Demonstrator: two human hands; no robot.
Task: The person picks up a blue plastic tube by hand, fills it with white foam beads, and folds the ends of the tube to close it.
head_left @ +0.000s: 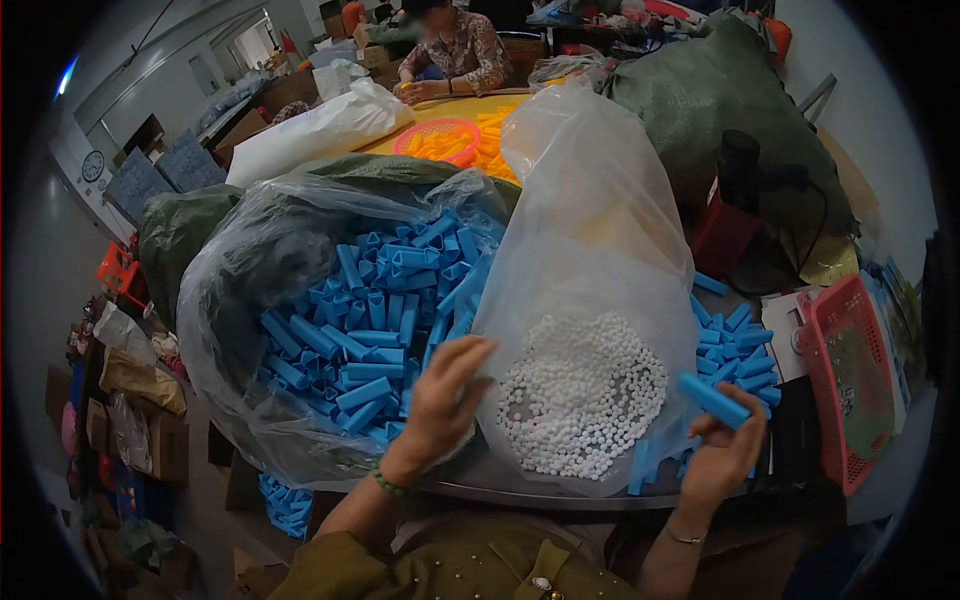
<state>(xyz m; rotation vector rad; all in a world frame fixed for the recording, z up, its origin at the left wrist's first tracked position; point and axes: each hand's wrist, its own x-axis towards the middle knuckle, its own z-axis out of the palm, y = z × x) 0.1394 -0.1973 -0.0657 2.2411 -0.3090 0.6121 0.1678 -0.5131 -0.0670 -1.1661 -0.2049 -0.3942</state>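
Note:
My right hand [722, 463] grips a blue triangular tube [713, 401] between thumb and fingers, tilted above the table's right side. Nothing shows in my left hand [440, 408], which is open with fingers stretched, between two bags. To its left, a clear plastic bag [225, 330] holds many blue triangular tubes [375, 290]. Right of it lies a translucent bag [600, 220] with small white balls [580, 400] in its near end. A pile of more blue tubes [735, 345] sits beyond my right hand, and some lie at the white bag's lower right edge.
A pink plastic basket [850, 380] stands at the right edge. Behind are orange pieces [490, 140] around a pink round basket [438, 138], with a co-worker [460, 55] seated there. A large green sack [715, 95] and a red-and-black device [725, 215] occupy the back right.

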